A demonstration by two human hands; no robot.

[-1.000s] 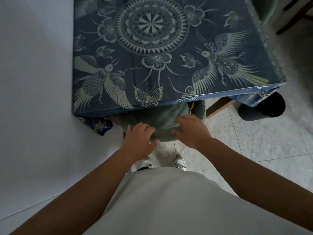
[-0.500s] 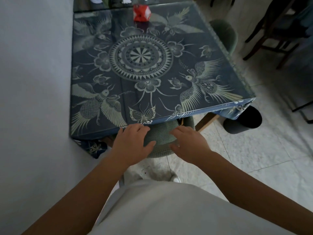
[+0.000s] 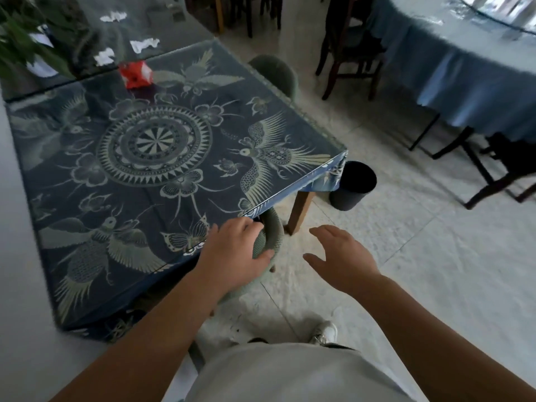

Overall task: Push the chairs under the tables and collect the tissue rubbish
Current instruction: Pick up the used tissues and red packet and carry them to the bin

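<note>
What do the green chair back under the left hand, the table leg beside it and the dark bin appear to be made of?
Green chair: seemingly a ribbed, matte woven or knitted fabric over padding. Table leg: probably wood, a plain brown square post, grain too blurred to confirm. Bin: smooth, dark and matte, likely plastic, though painted metal cannot be excluded.

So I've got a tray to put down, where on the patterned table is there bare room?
The patterned table is bare across its middle and near side, from the red tissue pack at the far edge down to the left hand on the green chair. The glass table beyond is crowded with tissue scraps.
</note>
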